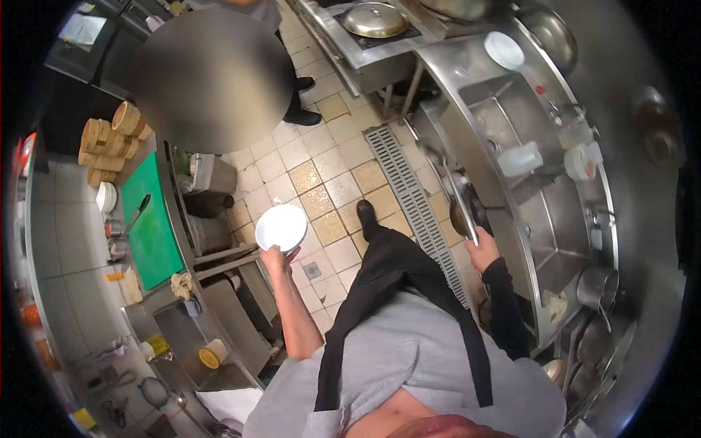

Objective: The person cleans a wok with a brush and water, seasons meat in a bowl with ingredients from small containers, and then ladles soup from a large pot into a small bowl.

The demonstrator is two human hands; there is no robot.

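Note:
My left hand [276,260] grips the rim of a white bowl [282,225], thumb on the near edge, out over the tiled floor. On the other side, my right hand [483,250] is closed around the handle of a long metal ladle [454,191]. Its rounded end points away from me, beside the sink counter. Dark round pans [467,212] lie on the low shelf behind the ladle, partly hidden by it.
A steel sink [562,241] runs along the right. A green cutting board [151,226] with a knife [139,212] lies at left, near bamboo steamers [109,142]. Another person, partly blurred out, stands ahead in dark shoes [303,117]. A drain grate [409,201] crosses the floor.

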